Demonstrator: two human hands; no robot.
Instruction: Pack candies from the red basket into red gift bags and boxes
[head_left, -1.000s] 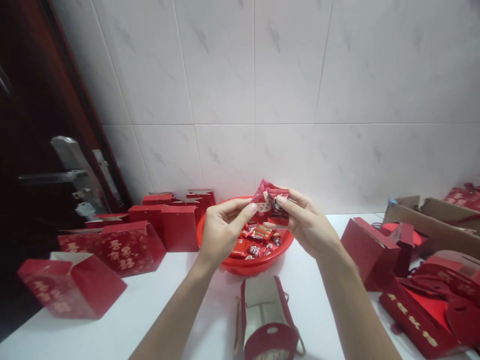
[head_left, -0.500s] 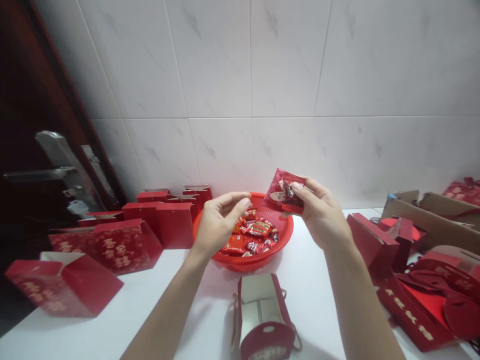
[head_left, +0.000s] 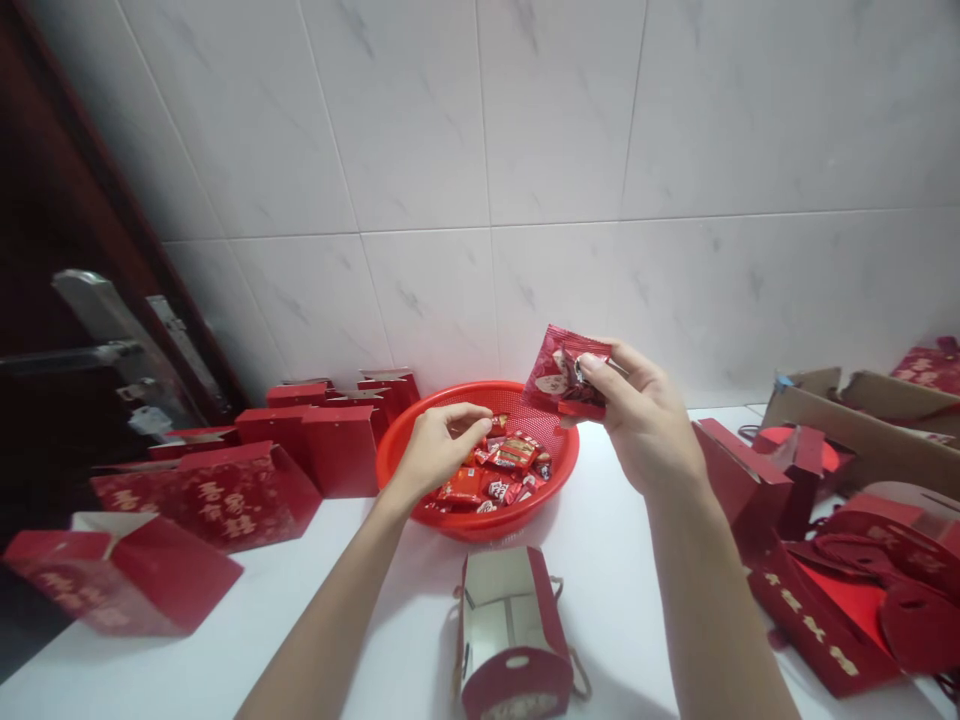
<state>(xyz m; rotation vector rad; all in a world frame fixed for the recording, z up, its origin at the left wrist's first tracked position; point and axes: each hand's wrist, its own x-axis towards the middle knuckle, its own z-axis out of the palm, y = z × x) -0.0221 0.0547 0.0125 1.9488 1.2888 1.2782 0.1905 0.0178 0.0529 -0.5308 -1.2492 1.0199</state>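
Note:
A red plastic basket [head_left: 480, 526] holds several wrapped candies [head_left: 514, 455], mostly red and orange. Over its left part is my left hand [head_left: 441, 445], thumb and fingertips brought close together; whether anything is between them is too small to tell. My right hand [head_left: 646, 415] is raised at the basket's right rim and grips red candy packets [head_left: 551, 375] between thumb and fingers. Below the basket, an open red gift box [head_left: 517, 640] with a pale inside and rope handles stands on the white table [head_left: 615, 590].
Several red boxes [head_left: 247, 495] stand at the left, beside a dark door with a metal handle [head_left: 97, 310]. At the right are more red boxes [head_left: 742, 485], a cardboard box [head_left: 817, 410] and flat red pieces [head_left: 832, 610]. A tiled wall [head_left: 420, 140] rises behind.
The view has shifted slightly, moving the table items a little left in the picture. My left hand has lowered a bit over the candies. My right hand still holds the packets.

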